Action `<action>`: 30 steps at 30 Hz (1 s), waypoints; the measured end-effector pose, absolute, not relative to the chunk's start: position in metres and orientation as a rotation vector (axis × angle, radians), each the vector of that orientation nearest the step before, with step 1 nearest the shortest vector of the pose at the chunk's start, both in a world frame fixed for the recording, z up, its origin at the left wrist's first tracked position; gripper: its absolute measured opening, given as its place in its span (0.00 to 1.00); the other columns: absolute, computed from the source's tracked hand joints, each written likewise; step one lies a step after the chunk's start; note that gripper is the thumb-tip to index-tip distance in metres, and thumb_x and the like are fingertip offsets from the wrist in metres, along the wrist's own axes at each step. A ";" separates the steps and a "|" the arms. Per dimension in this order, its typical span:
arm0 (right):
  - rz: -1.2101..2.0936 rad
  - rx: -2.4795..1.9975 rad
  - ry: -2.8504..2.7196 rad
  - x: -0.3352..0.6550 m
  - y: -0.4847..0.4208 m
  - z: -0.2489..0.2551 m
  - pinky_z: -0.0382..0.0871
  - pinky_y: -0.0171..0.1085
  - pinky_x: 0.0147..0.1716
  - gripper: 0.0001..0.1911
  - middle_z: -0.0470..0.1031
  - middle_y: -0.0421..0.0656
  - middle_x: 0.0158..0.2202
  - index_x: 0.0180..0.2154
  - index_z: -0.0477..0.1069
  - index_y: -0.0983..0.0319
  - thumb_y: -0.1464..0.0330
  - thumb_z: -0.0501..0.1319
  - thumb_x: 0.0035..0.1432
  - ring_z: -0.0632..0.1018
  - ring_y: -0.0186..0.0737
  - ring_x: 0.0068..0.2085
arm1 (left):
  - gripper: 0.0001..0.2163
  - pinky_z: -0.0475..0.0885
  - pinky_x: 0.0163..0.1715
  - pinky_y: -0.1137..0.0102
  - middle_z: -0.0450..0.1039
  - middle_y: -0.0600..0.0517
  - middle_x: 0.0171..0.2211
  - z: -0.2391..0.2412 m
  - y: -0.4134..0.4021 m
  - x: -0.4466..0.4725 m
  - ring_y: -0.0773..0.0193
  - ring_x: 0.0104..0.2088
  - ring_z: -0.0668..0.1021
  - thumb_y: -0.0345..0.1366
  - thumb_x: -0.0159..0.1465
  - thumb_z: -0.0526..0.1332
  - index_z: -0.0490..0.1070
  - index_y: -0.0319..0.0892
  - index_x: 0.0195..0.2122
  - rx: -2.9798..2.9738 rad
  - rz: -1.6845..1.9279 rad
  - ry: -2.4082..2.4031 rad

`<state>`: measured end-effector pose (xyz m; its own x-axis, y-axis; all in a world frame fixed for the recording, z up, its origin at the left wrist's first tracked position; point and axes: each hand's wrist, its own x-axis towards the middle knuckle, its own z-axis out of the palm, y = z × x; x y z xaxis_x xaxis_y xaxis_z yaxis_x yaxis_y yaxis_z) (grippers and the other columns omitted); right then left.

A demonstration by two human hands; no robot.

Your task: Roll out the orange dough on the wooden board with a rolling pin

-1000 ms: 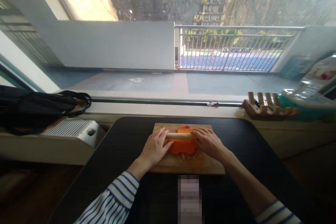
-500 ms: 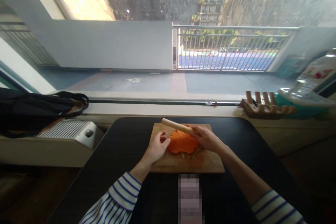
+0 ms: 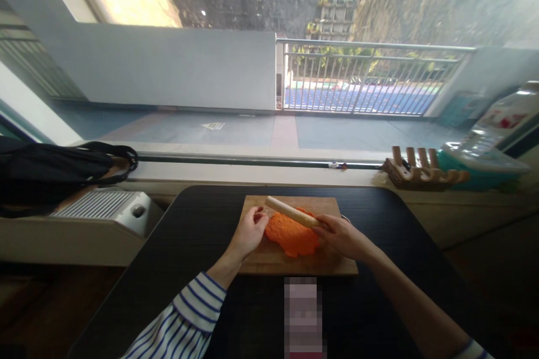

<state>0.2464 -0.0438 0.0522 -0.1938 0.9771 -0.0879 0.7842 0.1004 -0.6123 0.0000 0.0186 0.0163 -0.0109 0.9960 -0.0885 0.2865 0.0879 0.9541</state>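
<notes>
A flat piece of orange dough [image 3: 291,234] lies on a wooden cutting board [image 3: 269,258] on a black table [image 3: 189,247]. My right hand [image 3: 343,237] is closed round one end of a pale wooden rolling pin [image 3: 290,211], which is lifted at a slant above the dough. My left hand [image 3: 250,231] rests on the board at the dough's left edge, its fingers curled and pinching that edge.
A window sill runs behind the table, with a wooden rack [image 3: 421,171] and a teal tub with a plastic bottle [image 3: 492,140] at the right. At the left stand a white heater [image 3: 105,207] and a black bag [image 3: 50,171].
Both hands were rolling the pin flat across the dough. My left hand let go and went to the dough's edge, while my right hand lifted the pin at a slant.
</notes>
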 end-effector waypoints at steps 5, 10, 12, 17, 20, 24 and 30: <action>0.409 -1.698 -2.335 0.243 -0.041 0.060 0.65 0.42 0.45 0.15 0.73 0.46 0.49 0.48 0.71 0.56 0.60 0.53 0.64 0.74 0.45 0.48 | 0.14 0.69 0.53 0.57 0.71 0.41 0.50 0.023 0.015 -0.006 0.55 0.51 0.74 0.35 0.62 0.55 0.67 0.38 0.48 1.611 1.186 1.542; 0.203 -1.452 -2.573 0.232 -0.019 0.057 0.60 0.48 0.54 0.16 0.69 0.45 0.56 0.53 0.68 0.53 0.61 0.54 0.65 0.68 0.45 0.56 | 0.17 0.67 0.55 0.54 0.71 0.38 0.51 0.016 0.013 0.002 0.51 0.54 0.72 0.39 0.67 0.49 0.67 0.36 0.50 2.331 1.182 1.591; 0.182 -1.389 -2.628 0.230 -0.010 0.054 0.58 0.49 0.56 0.15 0.68 0.44 0.57 0.52 0.69 0.52 0.62 0.55 0.64 0.66 0.46 0.59 | 0.18 0.68 0.54 0.54 0.71 0.34 0.52 0.009 0.016 0.006 0.49 0.54 0.72 0.39 0.68 0.48 0.68 0.33 0.50 2.501 1.051 1.649; 0.148 -1.432 -2.658 0.228 0.003 0.048 0.53 0.58 0.58 0.21 0.65 0.47 0.60 0.56 0.65 0.52 0.55 0.51 0.65 0.62 0.50 0.62 | 0.20 0.65 0.55 0.52 0.70 0.33 0.53 -0.002 0.026 0.010 0.46 0.56 0.71 0.39 0.68 0.48 0.70 0.30 0.51 2.704 0.826 1.750; 0.117 -1.536 -2.605 0.224 0.009 0.041 0.49 0.58 0.60 0.26 0.64 0.50 0.61 0.59 0.62 0.58 0.53 0.46 0.66 0.61 0.50 0.63 | 0.20 0.65 0.55 0.54 0.72 0.35 0.52 -0.001 0.033 0.010 0.47 0.55 0.72 0.39 0.68 0.47 0.69 0.31 0.52 2.710 0.804 1.777; 0.035 -1.603 -2.556 0.220 0.016 0.029 0.48 0.55 0.61 0.28 0.63 0.49 0.61 0.60 0.61 0.60 0.53 0.44 0.67 0.61 0.48 0.62 | 0.21 0.65 0.54 0.55 0.73 0.37 0.51 0.003 0.041 0.011 0.48 0.54 0.72 0.40 0.68 0.47 0.68 0.30 0.53 2.703 0.774 1.797; -0.072 -1.592 -2.519 0.219 0.026 0.025 0.48 0.54 0.61 0.26 0.67 0.48 0.59 0.59 0.62 0.60 0.54 0.45 0.67 0.63 0.47 0.61 | 0.21 0.68 0.51 0.57 0.74 0.38 0.49 0.007 0.054 0.013 0.50 0.52 0.73 0.41 0.69 0.46 0.67 0.30 0.53 2.612 0.701 1.815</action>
